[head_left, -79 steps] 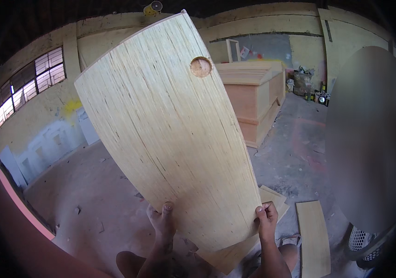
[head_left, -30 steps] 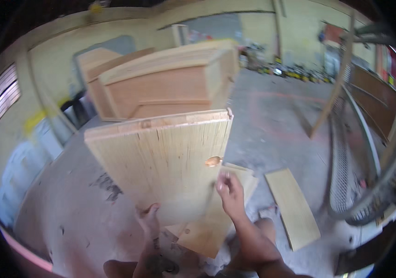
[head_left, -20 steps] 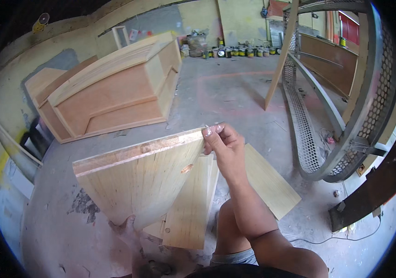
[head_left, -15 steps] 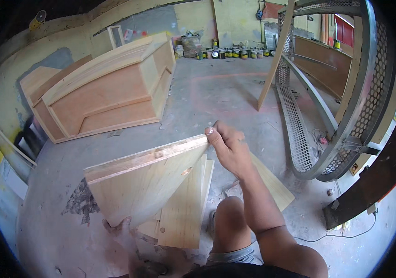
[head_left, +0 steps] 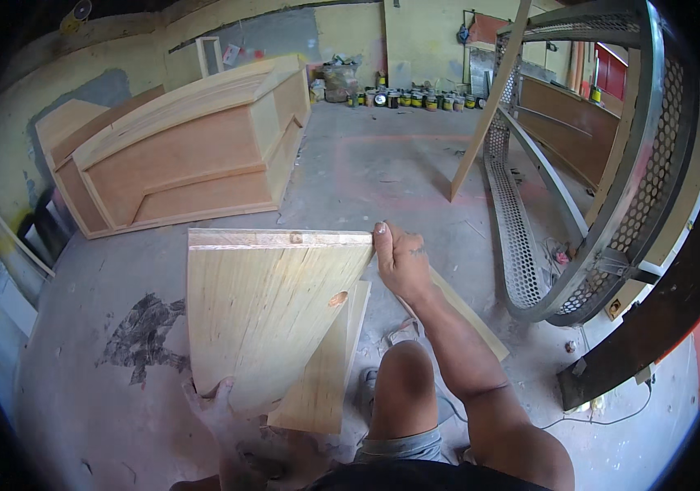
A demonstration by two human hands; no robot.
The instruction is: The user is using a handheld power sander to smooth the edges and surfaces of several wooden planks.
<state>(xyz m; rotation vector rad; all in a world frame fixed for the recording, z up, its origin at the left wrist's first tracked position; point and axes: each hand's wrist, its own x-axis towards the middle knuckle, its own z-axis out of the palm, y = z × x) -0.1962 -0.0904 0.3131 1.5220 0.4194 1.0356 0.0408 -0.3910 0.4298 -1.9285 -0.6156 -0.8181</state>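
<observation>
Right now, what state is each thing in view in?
Left hand: gripping the panel's lower left edge
Right hand: closed on its upper right corner
Wooden panel: held tilted, unpainted, round recess unfilled
Loose board: on the floor, partly hidden
Wooden cabinet: unpainted, on the floor
Cans: lined up; lids too small to tell
Plank: slanted

Our wooden panel (head_left: 272,319), which towered before us with its broad face filling the view, has come down low, and its top edge, sloping up to the right half a second ago, now runs nearly level. Our right hand (head_left: 403,260) has shifted from the panel's lower right side to its upper right corner. With our view swung rightward, far more shows of the wooden cabinet (head_left: 194,176) and perforated metal frame (head_left: 516,233).
</observation>
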